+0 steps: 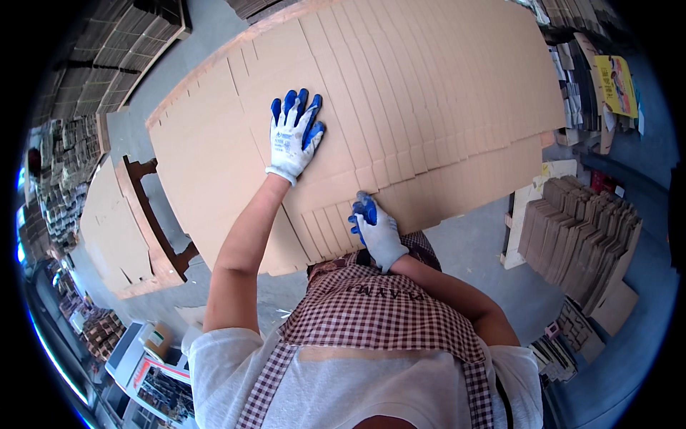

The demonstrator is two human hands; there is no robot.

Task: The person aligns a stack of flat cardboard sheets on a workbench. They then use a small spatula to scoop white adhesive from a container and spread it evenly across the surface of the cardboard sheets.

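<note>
Overlapping sheets of brown corrugated cardboard (443, 79) lie fanned out in front of me, their edges stepped like shingles. My left hand (291, 139), in a white glove with blue-coated fingers, rests flat on the smoother left part with its fingers spread. My right hand (377, 230), gloved the same way, is at the near edge close to my apron (386, 307). Its fingers are curled in, and whatever they may hold is hidden. A row of narrower stepped cardboard edges (325, 232) lies just left of it.
A second pile of cardboard (118, 236) on a wooden pallet (153, 229) stands at the left. Bundled cardboard stacks (579, 236) are at the right, with more stacks (114, 53) at the far left. A white-and-red machine (150, 372) stands at the lower left.
</note>
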